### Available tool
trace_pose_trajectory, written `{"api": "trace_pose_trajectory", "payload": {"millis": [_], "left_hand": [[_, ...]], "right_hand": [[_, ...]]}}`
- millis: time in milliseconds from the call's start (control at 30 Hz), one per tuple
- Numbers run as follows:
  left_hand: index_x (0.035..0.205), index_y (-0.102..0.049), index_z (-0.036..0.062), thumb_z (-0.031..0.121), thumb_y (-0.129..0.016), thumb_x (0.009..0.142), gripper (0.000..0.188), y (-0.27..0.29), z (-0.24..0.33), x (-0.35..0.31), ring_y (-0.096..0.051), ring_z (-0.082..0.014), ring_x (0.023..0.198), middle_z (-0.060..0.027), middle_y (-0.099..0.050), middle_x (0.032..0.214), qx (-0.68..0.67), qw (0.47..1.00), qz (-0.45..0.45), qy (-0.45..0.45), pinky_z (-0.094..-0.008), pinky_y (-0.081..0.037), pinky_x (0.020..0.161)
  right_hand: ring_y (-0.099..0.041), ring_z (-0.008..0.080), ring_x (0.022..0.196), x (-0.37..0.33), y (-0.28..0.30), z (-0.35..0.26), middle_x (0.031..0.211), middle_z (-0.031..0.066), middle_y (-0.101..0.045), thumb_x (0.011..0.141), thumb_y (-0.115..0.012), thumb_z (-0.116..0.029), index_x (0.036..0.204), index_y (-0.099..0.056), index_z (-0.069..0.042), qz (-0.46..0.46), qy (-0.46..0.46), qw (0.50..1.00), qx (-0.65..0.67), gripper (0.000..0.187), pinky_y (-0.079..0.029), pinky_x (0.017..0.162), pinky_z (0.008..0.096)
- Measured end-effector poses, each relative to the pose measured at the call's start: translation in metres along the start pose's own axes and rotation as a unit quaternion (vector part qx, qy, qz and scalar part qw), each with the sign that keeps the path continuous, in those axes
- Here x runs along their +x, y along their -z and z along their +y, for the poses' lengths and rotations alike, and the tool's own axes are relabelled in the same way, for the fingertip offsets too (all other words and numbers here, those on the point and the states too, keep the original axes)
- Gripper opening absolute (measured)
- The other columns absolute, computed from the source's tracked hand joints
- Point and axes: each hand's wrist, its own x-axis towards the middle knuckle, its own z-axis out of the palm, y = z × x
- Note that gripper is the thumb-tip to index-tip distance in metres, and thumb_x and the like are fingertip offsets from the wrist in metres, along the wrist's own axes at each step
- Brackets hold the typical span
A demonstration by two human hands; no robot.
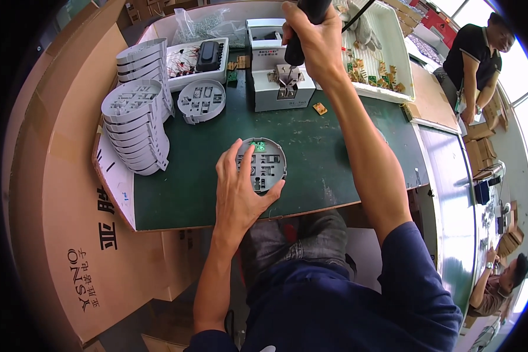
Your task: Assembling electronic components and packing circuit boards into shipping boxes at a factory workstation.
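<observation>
On the green tabletop in front of me lies a round grey plastic housing (270,176) with molded compartments. A small green circuit board (259,146) sits in its far part. My left hand (237,186) grips the housing, with the thumb at its near right rim and the fingers over its left side. My right hand (318,44) is wrapped round a black electric screwdriver (295,51). The tool points down over the front mechanism of a white-and-grey screw feeder (283,97); its tip is close to the metal part there, though whether it touches I cannot tell.
Stacked grey housings (138,129) stand at the left, beside one single housing (201,101). Behind them, a white tray (224,76) holds wires and a black device. A larger white tray (409,70) with small boards and gloves is far right. Two other people are at the right.
</observation>
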Motion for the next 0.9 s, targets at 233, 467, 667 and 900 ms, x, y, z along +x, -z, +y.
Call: {"api": "trace_pose_trajectory", "payload": {"millis": [233, 467, 667, 900], "left_hand": [[0.137, -0.052, -0.0017, 0.039, -0.081, 0.077, 0.078, 0.000, 0.000, 0.001, -0.038, -0.0395, 0.134, -0.0195, -0.039, 0.150, 0.001, 1.000, -0.001, 0.003, -0.0485, -0.040, 0.110], [0.138, -0.051, -0.0017, 0.038, -0.081, 0.077, 0.079, 0.000, -0.002, 0.000, -0.038, -0.0406, 0.133, -0.0204, -0.038, 0.149, 0.013, 1.000, 0.005, -0.006, -0.0493, -0.039, 0.110], [0.136, -0.050, -0.0034, 0.040, -0.081, 0.078, 0.079, 0.000, -0.001, 0.002, -0.040, -0.0407, 0.132, -0.0216, -0.040, 0.145, 0.035, 0.999, 0.010, -0.025, -0.0499, -0.042, 0.107], [0.139, -0.048, -0.0019, 0.039, -0.081, 0.078, 0.081, 0.000, -0.001, 0.001, -0.038, -0.0418, 0.133, -0.0208, -0.038, 0.148, 0.017, 1.000, 0.001, -0.013, -0.0506, -0.040, 0.109]], "right_hand": [[-0.058, 0.0100, 0.062, -0.013, 0.004, 0.013, 0.072, 0.0020, -0.061, 0.095, -0.070, -0.022, 0.105, -0.057, -0.003, -0.016, -0.048, 0.999, 0.005, 0.025, -0.047, 0.057, 0.0271], [-0.056, 0.0091, 0.053, -0.072, -0.036, -0.016, 0.063, 0.0007, -0.059, 0.093, -0.069, -0.018, 0.130, -0.058, -0.001, -0.012, -0.044, 0.994, 0.098, 0.042, -0.046, 0.054, 0.0268], [-0.056, 0.0083, 0.055, -0.088, -0.051, -0.013, 0.064, 0.0000, -0.058, 0.093, -0.069, -0.016, 0.129, -0.058, 0.000, -0.072, -0.060, 0.992, 0.079, 0.040, -0.046, 0.055, 0.0254], [-0.056, 0.0082, 0.055, -0.091, -0.055, -0.006, 0.064, -0.0004, -0.058, 0.093, -0.069, -0.015, 0.129, -0.058, 0.000, -0.077, -0.063, 0.991, 0.088, 0.040, -0.046, 0.055, 0.0252]]}}
